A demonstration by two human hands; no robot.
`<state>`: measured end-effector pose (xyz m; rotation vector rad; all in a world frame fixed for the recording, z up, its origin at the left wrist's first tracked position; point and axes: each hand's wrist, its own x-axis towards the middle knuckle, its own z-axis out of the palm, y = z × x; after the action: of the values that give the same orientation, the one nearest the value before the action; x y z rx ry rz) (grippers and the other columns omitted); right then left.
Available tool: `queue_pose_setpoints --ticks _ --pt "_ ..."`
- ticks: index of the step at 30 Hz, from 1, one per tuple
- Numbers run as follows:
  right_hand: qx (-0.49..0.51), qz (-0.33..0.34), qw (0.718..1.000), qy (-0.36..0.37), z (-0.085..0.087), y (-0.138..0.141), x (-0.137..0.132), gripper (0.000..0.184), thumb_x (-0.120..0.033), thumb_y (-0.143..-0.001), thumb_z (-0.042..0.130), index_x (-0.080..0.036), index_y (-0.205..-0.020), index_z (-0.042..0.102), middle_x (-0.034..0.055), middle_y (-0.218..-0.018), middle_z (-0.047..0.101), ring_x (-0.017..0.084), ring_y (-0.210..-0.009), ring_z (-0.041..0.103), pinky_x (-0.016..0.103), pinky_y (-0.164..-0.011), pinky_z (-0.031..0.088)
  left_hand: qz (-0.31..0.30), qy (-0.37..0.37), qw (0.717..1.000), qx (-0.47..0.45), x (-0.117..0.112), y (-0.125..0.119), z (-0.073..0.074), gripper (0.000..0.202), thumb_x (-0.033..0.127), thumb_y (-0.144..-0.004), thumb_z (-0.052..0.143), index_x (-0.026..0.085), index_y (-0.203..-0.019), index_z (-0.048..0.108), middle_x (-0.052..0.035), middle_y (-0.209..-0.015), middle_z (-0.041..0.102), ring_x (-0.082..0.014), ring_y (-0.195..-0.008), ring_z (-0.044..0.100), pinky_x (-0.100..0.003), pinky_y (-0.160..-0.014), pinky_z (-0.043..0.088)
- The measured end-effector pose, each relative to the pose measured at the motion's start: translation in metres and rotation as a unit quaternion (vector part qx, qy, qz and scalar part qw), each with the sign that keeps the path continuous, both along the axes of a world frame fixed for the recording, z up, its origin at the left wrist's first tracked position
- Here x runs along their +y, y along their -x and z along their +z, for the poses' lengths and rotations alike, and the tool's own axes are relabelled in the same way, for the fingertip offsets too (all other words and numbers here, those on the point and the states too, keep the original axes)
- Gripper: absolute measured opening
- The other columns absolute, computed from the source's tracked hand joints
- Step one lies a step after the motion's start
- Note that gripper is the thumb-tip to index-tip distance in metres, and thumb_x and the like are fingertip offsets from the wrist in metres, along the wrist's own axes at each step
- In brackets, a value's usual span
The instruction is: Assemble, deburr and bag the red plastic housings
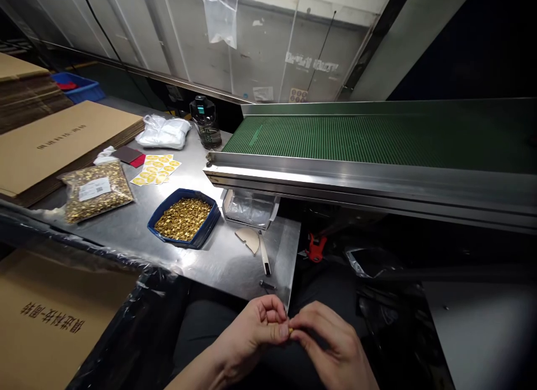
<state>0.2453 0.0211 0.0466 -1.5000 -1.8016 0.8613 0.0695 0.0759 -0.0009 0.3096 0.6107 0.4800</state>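
My left hand (262,328) and my right hand (329,339) meet above my lap, just off the table's corner. Between their fingertips they pinch a tiny gold-coloured piece (291,330), mostly covered by the fingers. On the table close by stands a blue tray (204,237) heaped with small gold-coloured metal pieces (183,218). A white-handled tool (264,254) lies near the table's right edge, with a small dark metal item (267,285) below it. Beside the tool rests a flat beige piece (248,240).
A green conveyor belt (335,138) runs off to the right. On the table (222,267) are a clear bag of gold pieces (98,191), yellow stickers (156,169), white plastic bags (163,131), a bottle (206,123) and an open bin (250,208). Cardboard (62,138) is stacked left.
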Motion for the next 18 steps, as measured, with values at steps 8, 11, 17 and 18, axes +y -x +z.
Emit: queue_pose_setpoints --ticks 8,11,17,18 --pt "-0.058 0.024 0.992 -0.106 0.003 0.005 0.003 0.021 -0.009 -0.095 0.057 -0.024 -0.106 0.067 0.0026 -0.087 0.071 0.018 -0.078 0.067 0.028 -0.067 0.053 0.011 -0.005 1.000 -0.023 -0.003 -0.002 -0.005 0.049 0.029 -0.061 0.097 0.013 -0.082 0.055 0.0003 -0.071 0.059 -0.0059 -0.063 0.050 -0.018 -0.059 0.030" --pt "-0.085 0.019 0.991 -0.101 0.003 0.007 0.003 0.019 -0.010 -0.097 0.054 -0.023 -0.101 0.066 0.0032 -0.085 0.070 0.018 -0.075 0.065 0.029 -0.064 0.052 -0.015 -0.014 0.999 -0.034 -0.004 -0.007 -0.017 0.050 0.036 -0.063 0.095 0.015 -0.082 0.054 0.0011 -0.069 0.057 -0.0047 -0.058 0.045 -0.018 -0.055 0.025" --pt "-0.160 -0.121 0.978 -0.064 0.041 -0.036 -0.013 0.015 -0.017 -0.100 0.052 -0.025 -0.102 0.065 0.0029 -0.090 0.067 0.017 -0.083 0.066 0.027 -0.073 0.054 -0.068 -0.076 0.994 0.037 0.001 -0.021 -0.051 0.060 0.062 -0.058 0.089 0.017 -0.073 0.053 0.0061 -0.055 0.047 -0.0035 -0.046 0.033 -0.021 -0.050 0.021" --pt "-0.179 -0.174 0.967 -0.057 0.060 -0.050 -0.021 0.014 -0.020 -0.100 0.052 -0.026 -0.101 0.065 0.0031 -0.093 0.067 0.017 -0.086 0.066 0.026 -0.074 0.054 -0.090 -0.088 0.990 0.065 0.005 -0.024 -0.051 0.060 0.063 -0.056 0.090 0.017 -0.070 0.054 0.0063 -0.054 0.046 -0.0040 -0.048 0.034 -0.021 -0.051 0.023"
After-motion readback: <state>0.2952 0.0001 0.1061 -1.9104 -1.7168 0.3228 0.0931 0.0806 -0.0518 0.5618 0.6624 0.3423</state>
